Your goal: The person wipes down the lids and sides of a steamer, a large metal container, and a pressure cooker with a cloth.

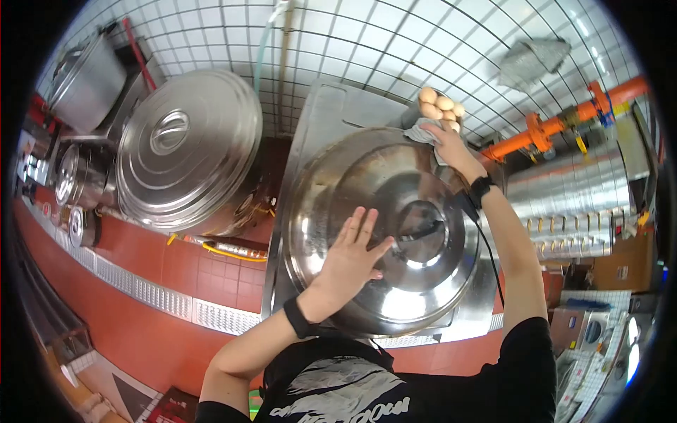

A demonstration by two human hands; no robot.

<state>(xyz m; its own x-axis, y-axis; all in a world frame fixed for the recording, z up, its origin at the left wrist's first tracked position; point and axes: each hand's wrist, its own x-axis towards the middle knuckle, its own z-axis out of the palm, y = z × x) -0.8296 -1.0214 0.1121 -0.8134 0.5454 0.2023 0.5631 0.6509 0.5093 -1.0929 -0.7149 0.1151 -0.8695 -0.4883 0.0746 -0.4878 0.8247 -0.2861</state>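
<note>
A wide, shiny steel lid (370, 173) with a dark handle sits in front of me on a steel counter (338, 106). My left hand (349, 261) rests palm down on the lid's left part, fingers spread, holding nothing. At the lid's far right edge, my right hand (451, 148) is closed on a grey cloth (421, 131). Just beyond that hand stands a container of several brown eggs (441, 103); its lower part is hidden.
A large lidded pot (190, 148) stands to the left, with smaller pots (70, 176) past it. Orange pipe (539, 134) runs at the right by a steel cylinder (564, 190). Another grey cloth (534, 62) hangs on the tiled wall. A metal drain strip (169, 297) crosses the red floor.
</note>
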